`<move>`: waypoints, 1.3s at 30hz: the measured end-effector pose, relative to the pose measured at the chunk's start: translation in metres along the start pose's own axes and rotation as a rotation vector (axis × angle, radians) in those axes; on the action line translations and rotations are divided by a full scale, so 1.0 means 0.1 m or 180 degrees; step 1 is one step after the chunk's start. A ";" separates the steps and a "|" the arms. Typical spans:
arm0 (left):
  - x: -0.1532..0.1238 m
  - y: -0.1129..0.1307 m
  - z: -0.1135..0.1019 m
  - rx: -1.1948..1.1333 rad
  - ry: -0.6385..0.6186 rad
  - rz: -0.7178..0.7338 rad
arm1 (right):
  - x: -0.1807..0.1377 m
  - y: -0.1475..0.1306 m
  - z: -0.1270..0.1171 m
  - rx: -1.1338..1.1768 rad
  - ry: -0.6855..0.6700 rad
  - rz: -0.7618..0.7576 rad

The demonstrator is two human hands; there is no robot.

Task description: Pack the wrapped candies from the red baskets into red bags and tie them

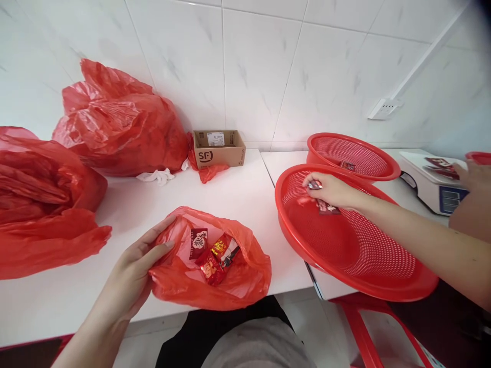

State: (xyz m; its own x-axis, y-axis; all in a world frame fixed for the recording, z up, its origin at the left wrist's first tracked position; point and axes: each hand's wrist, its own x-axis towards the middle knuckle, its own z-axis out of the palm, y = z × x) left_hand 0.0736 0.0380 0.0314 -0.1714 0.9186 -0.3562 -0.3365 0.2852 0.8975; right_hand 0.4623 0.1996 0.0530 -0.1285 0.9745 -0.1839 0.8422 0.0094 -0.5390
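My left hand (132,268) pinches the left rim of a thin red plastic bag (249,266), holding its mouth wide. In the bag lie a dark red packet (198,244) with white characters and a few bright red and yellow snack packets (213,268). Over the large red perforated basket (383,250), my right hand (326,190) has its fingers closed on a small shiny snack packet (315,185). Another dark red packet (328,207) shows just below that hand, partly hidden by it.
Full red bags (126,122) stand at the back left, beside a small cardboard box (220,153). Behind my basket sits a second red basket (314,145). A co-worker's hand (475,176) reaches to packets on a scale (433,191). A red stool (362,332) is below.
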 end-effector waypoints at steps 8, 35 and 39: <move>0.01 -0.01 0.05 -0.0042 -0.0049 0.0090 | -0.21 -1.24 0.07 0.0654 0.0232 -0.1105; 0.08 0.00 -0.05 -0.0008 -0.0064 -0.0158 | 0.43 0.48 -0.85 -0.1304 0.1129 0.0487; 0.06 -0.07 0.03 0.0331 -0.0448 -0.0390 | 0.77 0.51 -0.83 -0.1089 0.0850 0.0303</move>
State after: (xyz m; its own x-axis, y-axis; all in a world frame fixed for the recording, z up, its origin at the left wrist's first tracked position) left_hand 0.0780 0.0422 0.0242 -0.0014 0.9024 -0.4308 -0.2483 0.4170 0.8743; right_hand 0.5392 0.2939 0.0794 0.0599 0.9979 0.0236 0.9744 -0.0533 -0.2185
